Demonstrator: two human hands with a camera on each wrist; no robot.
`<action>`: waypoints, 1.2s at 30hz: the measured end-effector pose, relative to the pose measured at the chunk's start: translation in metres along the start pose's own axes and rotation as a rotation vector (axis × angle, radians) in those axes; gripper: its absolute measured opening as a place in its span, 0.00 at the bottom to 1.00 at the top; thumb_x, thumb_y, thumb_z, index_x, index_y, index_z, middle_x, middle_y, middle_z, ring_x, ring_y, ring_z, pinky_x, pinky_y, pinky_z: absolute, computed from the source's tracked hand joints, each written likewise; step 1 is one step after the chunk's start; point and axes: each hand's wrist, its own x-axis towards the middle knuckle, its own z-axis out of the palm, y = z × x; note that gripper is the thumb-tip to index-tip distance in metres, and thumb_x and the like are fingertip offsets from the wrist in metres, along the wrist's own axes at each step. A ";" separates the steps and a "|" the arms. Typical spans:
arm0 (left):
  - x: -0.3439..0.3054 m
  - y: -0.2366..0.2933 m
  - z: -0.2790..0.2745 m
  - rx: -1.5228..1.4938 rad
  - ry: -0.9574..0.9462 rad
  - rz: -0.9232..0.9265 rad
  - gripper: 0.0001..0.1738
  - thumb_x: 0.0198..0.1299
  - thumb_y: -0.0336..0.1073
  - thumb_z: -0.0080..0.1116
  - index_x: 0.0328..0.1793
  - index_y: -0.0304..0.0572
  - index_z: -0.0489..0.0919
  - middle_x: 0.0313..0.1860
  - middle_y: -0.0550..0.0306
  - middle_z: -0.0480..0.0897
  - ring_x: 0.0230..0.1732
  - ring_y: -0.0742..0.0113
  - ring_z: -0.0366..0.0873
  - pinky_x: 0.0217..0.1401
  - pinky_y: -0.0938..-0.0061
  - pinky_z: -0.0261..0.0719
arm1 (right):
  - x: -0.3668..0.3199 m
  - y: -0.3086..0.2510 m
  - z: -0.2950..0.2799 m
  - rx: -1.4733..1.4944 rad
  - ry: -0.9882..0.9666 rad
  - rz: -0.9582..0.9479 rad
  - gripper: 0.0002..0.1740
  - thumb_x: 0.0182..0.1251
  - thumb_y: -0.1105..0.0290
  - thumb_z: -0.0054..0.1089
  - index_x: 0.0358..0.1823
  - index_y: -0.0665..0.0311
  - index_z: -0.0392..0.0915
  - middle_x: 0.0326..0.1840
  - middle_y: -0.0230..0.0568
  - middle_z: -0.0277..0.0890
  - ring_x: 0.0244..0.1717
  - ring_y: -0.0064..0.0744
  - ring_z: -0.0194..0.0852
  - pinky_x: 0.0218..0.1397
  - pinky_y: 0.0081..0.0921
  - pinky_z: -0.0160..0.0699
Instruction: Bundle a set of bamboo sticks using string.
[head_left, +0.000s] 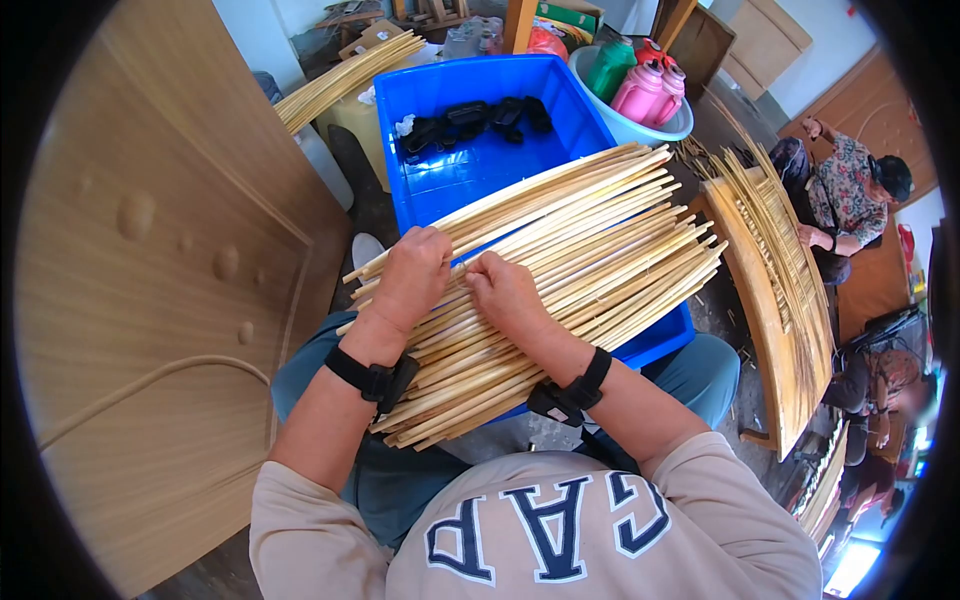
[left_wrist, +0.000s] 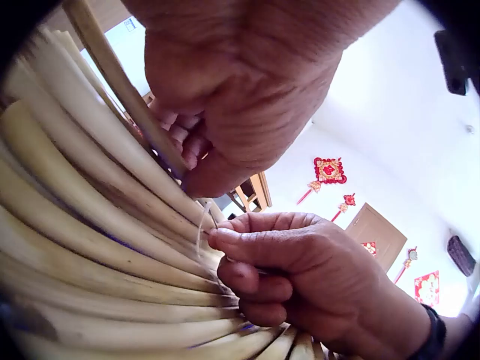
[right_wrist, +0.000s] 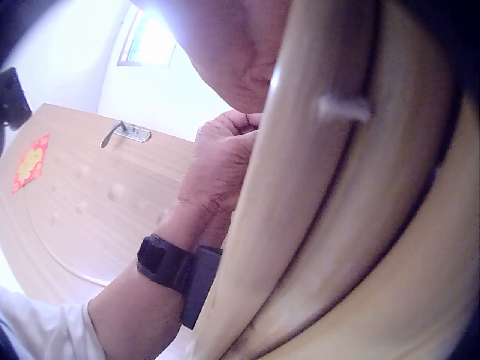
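A mat of pale peeled sticks (head_left: pixel 600 270), joined in a row, lies across the person's lap and over the blue tub. The left hand (head_left: pixel 415 272) is at its far left edge, fingers curled round one stick (left_wrist: pixel 120 82) that stands a little apart from the others. Close beside it, the right hand (head_left: pixel 512 302) pinches a thin white string (left_wrist: pixel 201 231) between thumb and forefinger, just over the sticks. In the right wrist view, near sticks (right_wrist: pixel 322 172) hide the left hand's (right_wrist: pixel 225 161) fingertips.
The blue tub (head_left: pixel 395 115) holds black straps and devices. A basin (head_left: pixel 678 128) with pink and green flasks stands behind it. Wooden door (head_left: pixel 150 270) on the left; a bundle of sticks (head_left: pixel 350 80) beyond. At right, another stick mat (head_left: pixel 775 250) lies on a wooden board near seated people.
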 end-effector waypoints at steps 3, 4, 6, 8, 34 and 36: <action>-0.002 0.002 0.002 -0.002 -0.002 0.006 0.06 0.40 0.20 0.56 0.24 0.37 0.71 0.26 0.48 0.75 0.33 0.48 0.73 0.34 0.62 0.72 | 0.000 0.000 0.001 0.023 0.006 0.017 0.05 0.58 0.71 0.56 0.31 0.65 0.74 0.24 0.54 0.75 0.30 0.56 0.75 0.35 0.44 0.73; -0.002 0.002 0.003 -0.001 0.000 0.005 0.06 0.40 0.20 0.56 0.24 0.37 0.71 0.26 0.48 0.75 0.33 0.48 0.73 0.34 0.62 0.72 | 0.001 0.001 0.001 0.036 0.008 0.031 0.05 0.58 0.71 0.56 0.31 0.65 0.74 0.24 0.54 0.75 0.30 0.56 0.75 0.35 0.43 0.73; -0.003 0.005 0.004 -0.021 -0.025 0.036 0.07 0.40 0.20 0.56 0.25 0.37 0.71 0.26 0.47 0.75 0.33 0.48 0.73 0.34 0.62 0.72 | 0.003 0.003 0.002 0.070 0.015 0.067 0.05 0.58 0.71 0.56 0.30 0.65 0.74 0.24 0.54 0.75 0.29 0.55 0.75 0.34 0.42 0.73; -0.004 0.007 0.005 -0.027 -0.032 0.028 0.07 0.40 0.20 0.55 0.25 0.37 0.71 0.26 0.48 0.75 0.33 0.48 0.73 0.34 0.62 0.72 | 0.004 0.003 0.003 0.105 0.022 0.102 0.05 0.58 0.71 0.56 0.30 0.66 0.74 0.23 0.54 0.75 0.28 0.53 0.75 0.33 0.42 0.73; -0.016 0.003 -0.005 -0.076 -0.029 -0.037 0.12 0.35 0.21 0.64 0.25 0.38 0.72 0.25 0.52 0.74 0.31 0.54 0.74 0.33 0.66 0.73 | 0.042 -0.011 -0.014 -0.312 -0.134 -0.261 0.01 0.49 0.73 0.61 0.25 0.60 0.77 0.31 0.39 0.74 0.39 0.45 0.71 0.39 0.37 0.74; -0.016 0.001 -0.004 -0.010 0.009 -0.082 0.10 0.36 0.23 0.64 0.25 0.38 0.74 0.25 0.51 0.75 0.30 0.54 0.74 0.33 0.65 0.73 | 0.042 -0.008 -0.012 -0.251 -0.078 -0.342 0.03 0.48 0.75 0.61 0.25 0.59 0.75 0.28 0.38 0.73 0.38 0.43 0.71 0.40 0.35 0.73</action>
